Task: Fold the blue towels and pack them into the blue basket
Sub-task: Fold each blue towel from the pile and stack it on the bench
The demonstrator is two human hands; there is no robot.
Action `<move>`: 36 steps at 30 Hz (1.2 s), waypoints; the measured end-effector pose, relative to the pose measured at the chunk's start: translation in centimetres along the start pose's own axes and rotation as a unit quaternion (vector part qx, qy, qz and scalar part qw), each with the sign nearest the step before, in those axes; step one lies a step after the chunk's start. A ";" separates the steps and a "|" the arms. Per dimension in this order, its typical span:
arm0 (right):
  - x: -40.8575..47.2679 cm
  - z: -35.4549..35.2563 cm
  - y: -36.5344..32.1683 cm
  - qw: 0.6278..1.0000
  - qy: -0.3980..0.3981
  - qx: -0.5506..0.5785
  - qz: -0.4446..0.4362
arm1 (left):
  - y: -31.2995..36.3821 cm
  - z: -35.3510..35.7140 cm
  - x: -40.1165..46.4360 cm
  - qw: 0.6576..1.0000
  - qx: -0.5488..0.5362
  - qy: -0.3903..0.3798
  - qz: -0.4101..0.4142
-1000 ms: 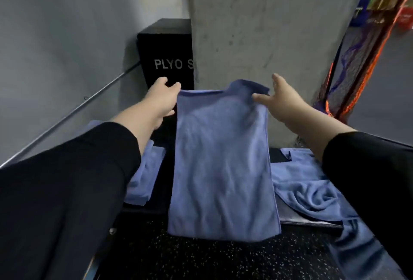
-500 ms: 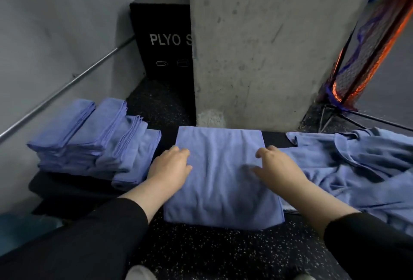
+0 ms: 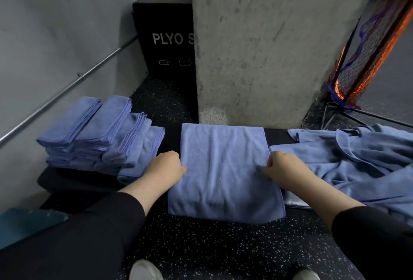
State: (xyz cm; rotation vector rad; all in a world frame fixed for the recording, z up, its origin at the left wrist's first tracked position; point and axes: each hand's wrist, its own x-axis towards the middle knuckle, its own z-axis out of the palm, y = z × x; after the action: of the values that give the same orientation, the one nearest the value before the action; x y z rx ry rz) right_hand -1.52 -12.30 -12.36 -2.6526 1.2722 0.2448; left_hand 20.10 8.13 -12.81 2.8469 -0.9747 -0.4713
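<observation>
A half-folded blue towel [image 3: 224, 172] lies flat over a low black bench [image 3: 277, 135], its near end hanging over the front edge. My left hand [image 3: 166, 168] pinches the towel's left edge at mid-length. My right hand [image 3: 282, 168] pinches its right edge at the same height. A stack of folded blue towels [image 3: 100, 136] sits on the bench to the left. A loose heap of unfolded blue towels [image 3: 348, 161] lies to the right. A teal-blue corner, perhaps the basket [image 3: 24, 221], shows at the lower left.
A grey concrete pillar [image 3: 268, 45] rises right behind the bench. A black plyo box [image 3: 165, 31] stands behind it on the left, beside a wall with a metal rail [image 3: 67, 85]. An orange and blue net on a stand [image 3: 366, 56] leans at the right. My shoe tips [image 3: 145, 270] show on the speckled floor.
The towel, held up in the air a second ago, now lies on the bench. Both hands have slid from its top to its side edges, and their fingers have curled onto the cloth.
</observation>
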 end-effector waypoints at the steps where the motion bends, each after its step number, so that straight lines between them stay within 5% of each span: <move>1: 0.0 -0.1 0.2 1.000 0.008 -0.005 0.006 | 0.0 0.0 -0.1 1.000 -0.014 0.019 0.015; 8: 0.0 0.0 0.3 0.999 -0.042 0.013 0.014 | 1.4 -0.8 -0.1 0.956 -0.272 0.107 0.039; 12: 0.3 -1.6 -0.9 0.984 0.052 0.170 0.010 | 1.5 -1.0 0.4 0.932 -0.342 0.114 0.045; 14: 1.1 -2.8 -1.1 0.944 0.112 0.311 0.026 | 1.9 -2.0 1.1 0.880 -0.460 0.117 0.016; 16: 2.2 -3.6 -0.9 0.889 0.127 0.438 0.045 | 2.7 -3.4 1.3 0.782 -0.622 0.036 -0.010; 17: 2.6 -3.6 -0.6 0.869 0.113 0.480 0.046 | 2.8 -3.5 1.3 0.763 -0.647 -0.010 -0.013; 22: 1.6 -1.5 0.4 0.857 -0.116 0.503 0.004 | 1.2 0.0 0.9 0.888 -0.432 -0.157 0.010; 24: 1.4 -0.8 0.8 0.852 -0.166 0.496 -0.002 | 1.2 0.8 1.0 0.904 -0.403 -0.141 0.010; 26: 1.9 -0.9 1.0 0.875 -0.114 0.470 -0.004 | 2.0 0.3 1.1 0.900 -0.432 -0.054 0.012; 28: 2.5 -1.4 0.9 0.879 -0.017 0.476 -0.002 | 2.4 -0.6 1.7 0.853 -0.522 0.022 0.003; 30: 2.7 -2.3 0.6 0.807 0.010 0.590 0.016 | 2.4 -1.4 2.1 0.796 -0.605 0.018 -0.016; 32: 2.4 -2.8 0.6 0.769 -0.048 0.638 0.002 | 2.1 -1.4 1.7 0.812 -0.580 -0.054 -0.029; 34: 1.8 -2.8 1.0 0.794 -0.145 0.589 -0.028 | 2.0 -0.9 1.0 0.853 -0.510 -0.109 -0.032; 36: 1.1 -2.7 1.3 0.817 -0.237 0.524 -0.040 | 2.0 -0.8 1.0 0.855 -0.514 -0.067 -0.023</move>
State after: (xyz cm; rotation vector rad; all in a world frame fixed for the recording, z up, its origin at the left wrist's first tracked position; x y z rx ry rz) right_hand -1.66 -14.54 -10.15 -1.5430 0.7623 0.1156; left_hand 19.91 5.89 -11.93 1.8680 -0.4249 -0.8716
